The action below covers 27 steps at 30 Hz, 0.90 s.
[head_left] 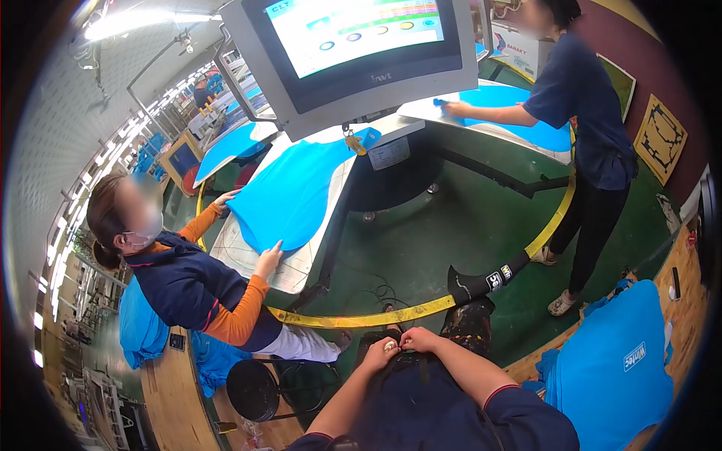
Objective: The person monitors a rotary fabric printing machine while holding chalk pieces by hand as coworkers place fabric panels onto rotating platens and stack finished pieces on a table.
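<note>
Bringing both hands together at the waist, among blue cloth and pale boards

At far left, blue cloth [143, 323] is heaped by a wooden bench [162, 395]. Next to it a masked co-worker [199, 282] in orange sleeves leans over a pale board [304, 275], both hands on the blue panel [282, 195] spread across it. Below that person is a round black stool [252, 389]. A large monitor [361, 52] hangs above the far end of the board, its screen lit.

At bottom centre, the left hand [381, 352], a ring on one finger, has its fingers curled in and its tips drawn together. Just beside it, the right hand [420, 340] is likewise pinched, the fingertips of the two meeting in front of the dark clothing [421, 398]. Whatever lies between them is too small to make out.

Beyond the hands, a yellow rail [361, 319] curves across the green floor [421, 248], with a black sleeve [481, 283] around part of it. To the right, a second co-worker [590, 113] reaches over another blue panel [504, 98]. At lower right lies a blue pile [613, 376] marked "Wintec".
</note>
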Each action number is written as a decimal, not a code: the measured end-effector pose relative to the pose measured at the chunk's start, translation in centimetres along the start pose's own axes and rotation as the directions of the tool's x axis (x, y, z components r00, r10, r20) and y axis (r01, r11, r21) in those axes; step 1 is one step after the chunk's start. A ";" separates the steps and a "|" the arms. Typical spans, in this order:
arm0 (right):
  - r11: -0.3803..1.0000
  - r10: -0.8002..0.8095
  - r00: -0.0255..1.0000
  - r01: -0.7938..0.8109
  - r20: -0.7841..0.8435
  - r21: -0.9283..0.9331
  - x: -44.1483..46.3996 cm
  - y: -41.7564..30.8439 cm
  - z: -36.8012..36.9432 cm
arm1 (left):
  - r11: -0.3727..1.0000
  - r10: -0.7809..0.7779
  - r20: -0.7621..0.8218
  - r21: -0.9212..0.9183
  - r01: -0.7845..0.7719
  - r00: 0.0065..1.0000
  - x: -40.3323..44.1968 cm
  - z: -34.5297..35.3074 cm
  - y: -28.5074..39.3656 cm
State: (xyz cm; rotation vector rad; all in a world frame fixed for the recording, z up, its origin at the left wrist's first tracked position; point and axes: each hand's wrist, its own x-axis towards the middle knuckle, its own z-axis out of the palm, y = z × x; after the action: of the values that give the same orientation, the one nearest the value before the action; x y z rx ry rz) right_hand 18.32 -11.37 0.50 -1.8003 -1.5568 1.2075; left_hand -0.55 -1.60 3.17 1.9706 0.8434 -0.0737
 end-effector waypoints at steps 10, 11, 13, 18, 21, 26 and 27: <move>0.996 0.036 0.999 -0.034 -0.026 0.083 0.1 0.2 0.0 | 0.999 -0.043 -0.079 -0.022 0.042 0.996 0.1 0.2 0.1; 0.993 0.055 0.998 -0.053 -0.019 0.101 0.1 0.0 -0.1 | 0.999 -0.041 -0.074 -0.021 0.039 0.996 0.2 0.2 0.1; 0.993 0.049 0.999 -0.047 -0.015 0.109 0.0 -0.4 -0.4 | 0.999 -0.035 -0.064 -0.017 0.034 0.997 0.1 -0.2 0.5; 0.984 0.000 0.998 0.011 -0.061 0.180 -0.4 -0.8 -0.7 | 0.993 -0.057 -0.091 0.102 0.066 0.994 -0.6 -0.7 1.8; 0.973 -0.047 0.996 0.063 -0.078 0.222 0.2 0.5 0.3 | 0.985 -0.074 -0.119 0.147 0.091 0.990 -2.2 -0.8 3.5; 0.951 0.007 1.000 -0.005 -0.005 0.310 -0.4 -0.5 -0.4 | 0.984 -0.125 -0.215 0.101 0.149 0.969 -3.4 -0.6 5.0; 0.946 0.016 1.000 -0.012 -0.010 0.324 -0.3 -0.4 -0.3 | 0.987 -0.127 -0.232 0.065 0.146 0.964 -3.4 -0.7 5.0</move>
State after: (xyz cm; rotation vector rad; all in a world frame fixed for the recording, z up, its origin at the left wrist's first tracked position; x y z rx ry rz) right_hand 18.37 -11.44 1.10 -1.6025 -1.2527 1.3658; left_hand -0.37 -4.40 8.61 2.0204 1.1418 0.0386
